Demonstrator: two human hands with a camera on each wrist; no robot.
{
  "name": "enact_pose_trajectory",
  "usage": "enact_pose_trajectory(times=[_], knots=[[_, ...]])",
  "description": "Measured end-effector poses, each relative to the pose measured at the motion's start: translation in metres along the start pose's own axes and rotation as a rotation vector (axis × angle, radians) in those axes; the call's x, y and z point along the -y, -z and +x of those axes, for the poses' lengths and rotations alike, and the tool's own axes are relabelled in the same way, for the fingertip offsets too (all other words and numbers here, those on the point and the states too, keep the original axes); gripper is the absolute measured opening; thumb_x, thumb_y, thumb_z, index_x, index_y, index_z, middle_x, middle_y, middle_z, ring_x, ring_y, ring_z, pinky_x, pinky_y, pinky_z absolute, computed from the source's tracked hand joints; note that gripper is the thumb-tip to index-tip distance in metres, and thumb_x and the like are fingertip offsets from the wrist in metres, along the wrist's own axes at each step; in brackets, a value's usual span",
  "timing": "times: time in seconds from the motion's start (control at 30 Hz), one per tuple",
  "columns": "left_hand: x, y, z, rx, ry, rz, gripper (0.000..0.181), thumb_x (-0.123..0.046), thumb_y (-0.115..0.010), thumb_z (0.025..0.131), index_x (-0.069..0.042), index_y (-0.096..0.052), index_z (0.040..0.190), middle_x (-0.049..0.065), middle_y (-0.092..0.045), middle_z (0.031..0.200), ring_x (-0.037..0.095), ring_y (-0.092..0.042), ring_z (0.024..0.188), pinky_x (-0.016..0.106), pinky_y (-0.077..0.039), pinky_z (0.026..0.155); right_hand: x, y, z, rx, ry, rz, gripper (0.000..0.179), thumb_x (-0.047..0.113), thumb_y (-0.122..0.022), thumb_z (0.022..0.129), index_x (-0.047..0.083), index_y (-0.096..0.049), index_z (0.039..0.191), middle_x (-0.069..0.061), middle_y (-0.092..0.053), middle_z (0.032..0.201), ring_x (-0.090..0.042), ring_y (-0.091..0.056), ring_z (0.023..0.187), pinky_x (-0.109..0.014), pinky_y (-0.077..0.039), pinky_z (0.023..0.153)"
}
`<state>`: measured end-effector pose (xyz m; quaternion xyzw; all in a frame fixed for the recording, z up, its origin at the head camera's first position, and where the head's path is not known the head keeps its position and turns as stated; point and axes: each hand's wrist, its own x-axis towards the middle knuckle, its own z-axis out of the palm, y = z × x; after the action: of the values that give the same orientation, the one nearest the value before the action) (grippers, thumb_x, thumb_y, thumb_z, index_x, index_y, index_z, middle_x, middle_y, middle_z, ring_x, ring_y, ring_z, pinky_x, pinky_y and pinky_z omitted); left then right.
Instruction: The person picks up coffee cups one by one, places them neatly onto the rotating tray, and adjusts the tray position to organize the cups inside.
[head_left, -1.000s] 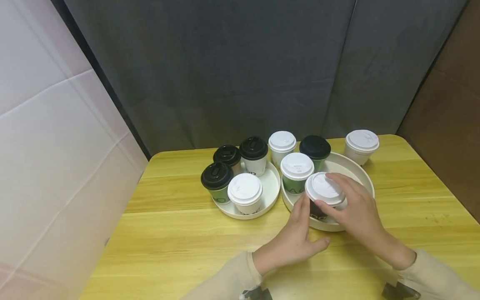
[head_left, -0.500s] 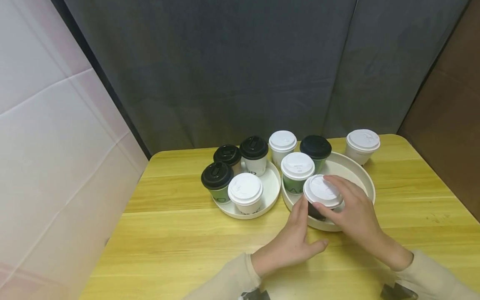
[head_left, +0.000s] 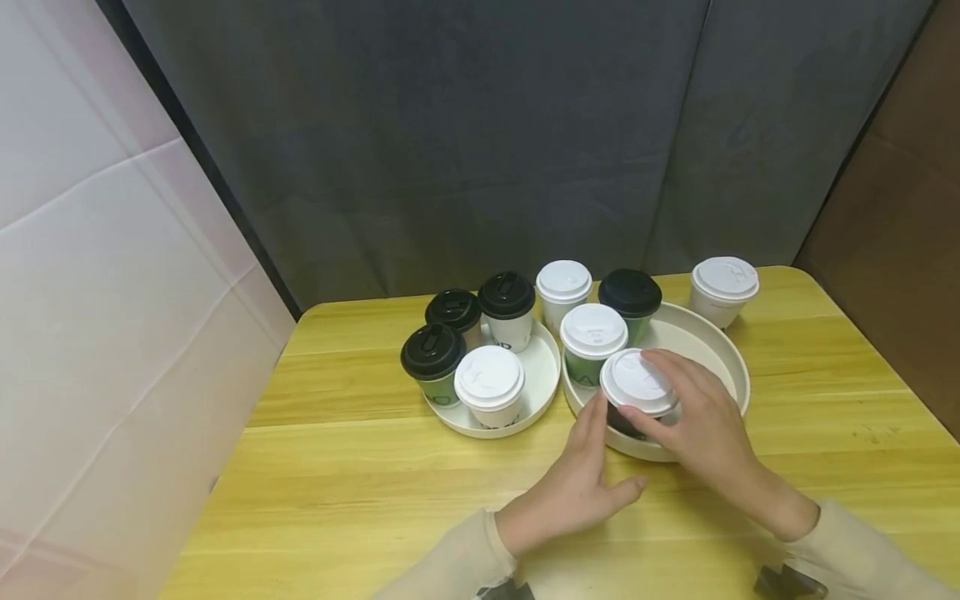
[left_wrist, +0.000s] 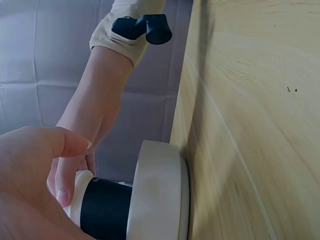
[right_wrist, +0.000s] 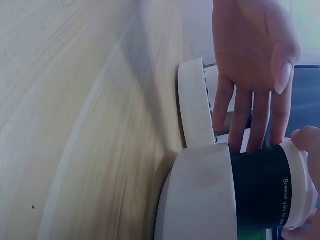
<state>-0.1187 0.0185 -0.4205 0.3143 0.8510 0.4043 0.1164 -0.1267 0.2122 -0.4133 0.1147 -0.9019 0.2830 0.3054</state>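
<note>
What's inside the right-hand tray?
The tray holds a dark-sleeved cup in the right hand's grip and a white-lidded green cup. Covered: the dark-sleeved cup's base and that of the black-lidded cup behind.

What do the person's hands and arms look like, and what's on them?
The left hand and right hand are bare, with no gloves or rings visible. Plain beige sleeves cover the forearms. A black device with a rounded end sits on the right one; another is partly visible on the left.
</note>
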Motion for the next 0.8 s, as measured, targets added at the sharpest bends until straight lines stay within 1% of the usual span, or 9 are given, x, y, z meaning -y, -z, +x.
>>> enact_pose_trajectory(times=[0.23, 0.4, 0.5, 0.6, 0.73, 0.8], knots=[[0.0007, 0.0008, -0.001, -0.003, 0.035, 0.004, 0.107, -0.034, -0.068, 0.088, -0.009, 0.008, 0.159, 0.019, -0.005, 0.167, 0.027, -0.013, 0.155, 0.046, -0.029, 0.122, 0.0021, -0.002, -0.0004, 0.0, 0.047, -0.017, 0.075, 0.031, -0.09, 0.064, 0.006, -0.06, 0.129, -0.016, -0.063, 0.13, -0.033, -0.059, 0.116, -0.047, -0.041, 0.098], [0.0018, 0.0003, -0.0009, -0.017, 0.026, 0.02, 0.106, -0.033, -0.068, 0.088, -0.009, 0.007, 0.159, 0.019, -0.008, 0.166, 0.029, -0.014, 0.154, 0.047, -0.03, 0.122, 0.002, -0.0024, -0.0013, 0.007, 0.071, -0.033, 0.076, 0.033, -0.089, 0.065, 0.005, -0.059, 0.129, -0.016, -0.062, 0.131, -0.032, -0.059, 0.113, -0.047, -0.041, 0.097], [0.0024, 0.0004, -0.0009, -0.027, 0.014, 0.03, 0.105, -0.033, -0.067, 0.088, -0.01, 0.006, 0.159, 0.018, -0.009, 0.166, 0.029, -0.015, 0.154, 0.048, -0.029, 0.122, 0.0022, -0.0026, -0.0019, 0.013, 0.076, -0.042, 0.078, 0.034, -0.089, 0.065, 0.005, -0.058, 0.13, -0.016, -0.062, 0.132, -0.032, -0.058, 0.115, -0.052, -0.041, 0.1], [0.003, 0.0008, -0.0013, -0.031, 0.008, 0.039, 0.103, -0.032, -0.066, 0.088, -0.009, 0.004, 0.159, 0.019, -0.01, 0.166, 0.03, -0.015, 0.154, 0.048, -0.029, 0.122, 0.0026, -0.0023, -0.0028, 0.027, 0.07, -0.05, 0.08, 0.034, -0.089, 0.065, 0.005, -0.057, 0.133, -0.017, -0.06, 0.135, -0.034, -0.057, 0.12, -0.056, -0.04, 0.101], [0.0037, 0.0019, -0.0033, -0.028, 0.026, 0.053, 0.1, -0.034, -0.065, 0.089, -0.004, 0.001, 0.159, 0.02, -0.01, 0.166, 0.031, -0.015, 0.154, 0.049, -0.029, 0.122, 0.0029, -0.001, -0.0048, 0.047, 0.06, -0.064, 0.082, 0.035, -0.088, 0.067, 0.005, -0.054, 0.136, -0.021, -0.055, 0.14, -0.037, -0.054, 0.125, -0.055, -0.039, 0.102], [0.0041, 0.0029, -0.005, -0.027, 0.036, 0.062, 0.098, -0.035, -0.064, 0.09, -0.003, -0.001, 0.158, 0.02, -0.011, 0.165, 0.031, -0.016, 0.153, 0.048, -0.03, 0.122, 0.0025, 0.0011, -0.0058, 0.055, 0.056, -0.069, 0.083, 0.035, -0.088, 0.068, 0.006, -0.053, 0.138, -0.022, -0.053, 0.142, -0.039, -0.052, 0.128, -0.056, -0.038, 0.103]])
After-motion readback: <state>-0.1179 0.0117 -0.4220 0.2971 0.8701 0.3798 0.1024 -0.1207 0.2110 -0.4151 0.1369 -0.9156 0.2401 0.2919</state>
